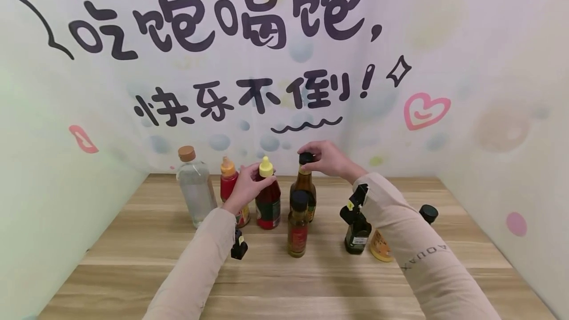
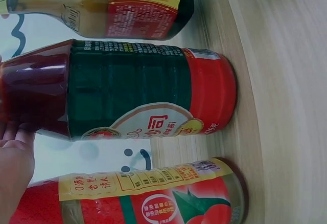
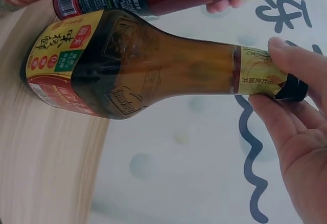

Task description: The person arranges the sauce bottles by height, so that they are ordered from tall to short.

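Note:
My left hand [image 1: 246, 186] grips the upper part of a dark red sauce bottle [image 1: 268, 214] just below its yellow nozzle cap [image 1: 266, 167]. Green and red labelling covers this bottle's lower half in the left wrist view. With thumb and fingers, my right hand [image 1: 331, 159] holds a brown glass seasoning bottle [image 3: 168, 63] at its neck and black cap [image 3: 294, 88]. Both bottles stand upright side by side at the back of the table, a small gap between them. A shorter bottle [image 1: 297, 236] with a dark cap partly hides the brown one in the head view.
Left of my left hand are a ketchup bottle [image 1: 228, 184] and a clear bottle [image 1: 195, 186] with an orange-brown cap. A dark bottle [image 1: 357, 238], a yellow-labelled jar [image 1: 381, 248] and a dark-capped bottle [image 1: 428, 214] stand by my right sleeve. A printed cloth [image 1: 284, 63] hangs behind.

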Demonstrator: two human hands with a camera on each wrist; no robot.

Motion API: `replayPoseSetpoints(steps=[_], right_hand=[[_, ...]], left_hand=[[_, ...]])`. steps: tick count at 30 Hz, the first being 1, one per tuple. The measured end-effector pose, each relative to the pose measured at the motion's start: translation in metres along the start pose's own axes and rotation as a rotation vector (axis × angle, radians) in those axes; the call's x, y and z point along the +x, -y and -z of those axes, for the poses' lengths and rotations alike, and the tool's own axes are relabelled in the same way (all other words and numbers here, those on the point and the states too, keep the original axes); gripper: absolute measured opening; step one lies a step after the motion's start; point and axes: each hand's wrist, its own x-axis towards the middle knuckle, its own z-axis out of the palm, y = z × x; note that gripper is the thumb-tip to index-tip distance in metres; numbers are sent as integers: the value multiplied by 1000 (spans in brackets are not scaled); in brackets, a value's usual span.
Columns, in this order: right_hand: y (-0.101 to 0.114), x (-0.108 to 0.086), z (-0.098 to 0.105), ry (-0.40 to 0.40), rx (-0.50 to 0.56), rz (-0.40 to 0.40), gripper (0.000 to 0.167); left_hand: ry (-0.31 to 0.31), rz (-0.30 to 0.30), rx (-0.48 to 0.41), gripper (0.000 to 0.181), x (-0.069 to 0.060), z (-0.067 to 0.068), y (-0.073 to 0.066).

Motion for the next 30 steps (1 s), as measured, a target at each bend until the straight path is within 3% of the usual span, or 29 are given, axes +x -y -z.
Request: replayPoseSetpoints(steps=[9, 22, 30], right_hand=[[-7, 1, -8, 13, 46, -58, 37], [-11, 5, -16, 36, 36, -57, 37], [-7, 5, -13, 55, 50, -115, 37]], left_hand=[[0, 6, 10, 31, -1, 0, 3], [-13, -27, -21, 31, -1, -3, 7], [-1, -59, -44, 29, 1, -2, 5]])
